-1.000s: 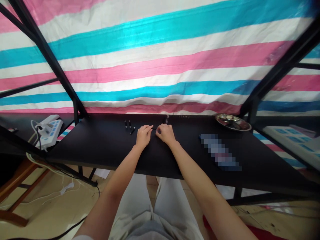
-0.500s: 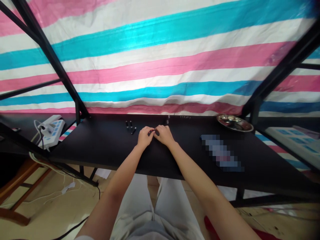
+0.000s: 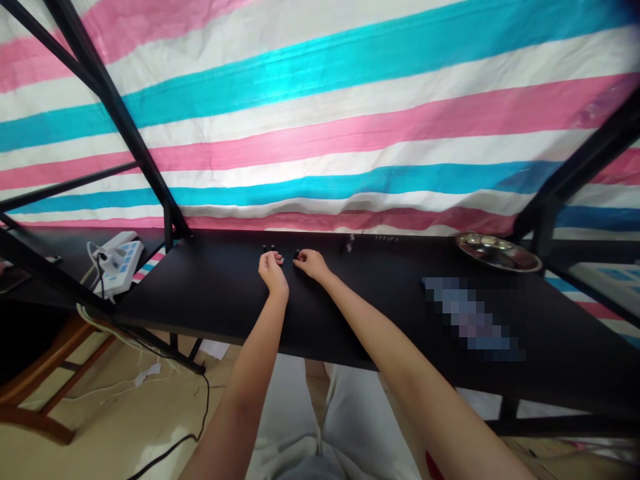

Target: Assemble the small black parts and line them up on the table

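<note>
My left hand (image 3: 271,272) is over the left-middle of the black table (image 3: 200,287), its fingers curled at a small black tube with a pale end (image 3: 282,260). Most of that tube is hidden by the fingers. Just behind them, the tops of two upright black tubes (image 3: 269,248) show. To the right, my right hand (image 3: 313,265) pinches a small dark piece (image 3: 297,255) between thumb and fingers; its exact kind is too small to make out. A gap separates the two hands.
Small clear pieces (image 3: 350,243) and a row of tiny items (image 3: 387,239) lie along the back edge. A round metal tray (image 3: 530,267) and a blurred-out flat object (image 3: 470,317) are at right. A white power strip (image 3: 120,267) stands left, beside a black frame post (image 3: 125,127).
My hands, together before, have moved apart. My left hand has gone left to the lying tube, and my right hand keeps a dark piece. The view has shifted slightly.
</note>
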The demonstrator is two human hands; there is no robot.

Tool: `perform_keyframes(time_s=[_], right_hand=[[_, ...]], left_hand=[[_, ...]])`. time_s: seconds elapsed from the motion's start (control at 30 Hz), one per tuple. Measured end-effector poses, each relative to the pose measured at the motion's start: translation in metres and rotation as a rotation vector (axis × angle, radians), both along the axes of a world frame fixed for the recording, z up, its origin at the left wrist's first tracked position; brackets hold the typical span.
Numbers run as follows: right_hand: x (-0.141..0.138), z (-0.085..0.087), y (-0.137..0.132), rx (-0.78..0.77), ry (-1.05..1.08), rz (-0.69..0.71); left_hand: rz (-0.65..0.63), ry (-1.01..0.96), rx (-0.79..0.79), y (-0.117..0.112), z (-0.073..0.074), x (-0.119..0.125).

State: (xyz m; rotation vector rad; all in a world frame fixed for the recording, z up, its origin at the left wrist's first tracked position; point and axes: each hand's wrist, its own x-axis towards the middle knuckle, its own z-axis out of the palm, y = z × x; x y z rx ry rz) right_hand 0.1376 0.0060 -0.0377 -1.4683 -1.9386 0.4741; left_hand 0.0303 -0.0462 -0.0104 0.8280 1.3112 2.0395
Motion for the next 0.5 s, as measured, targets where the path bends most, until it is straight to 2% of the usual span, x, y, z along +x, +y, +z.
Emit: perform_keyframes(time_s=[0.17, 0.5], right_hand=[[-0.017, 0.005, 0.009, -0.051, -0.053, -0.037], [-0.025, 0.01, 0.013, -0.14, -0.104, -0.061]], left_hand=[[0.018, -0.15, -0.011, 0.003, 0.002, -0.004], [0.016, -0.172, -0.015, 0.003, 0.003, -0.006]])
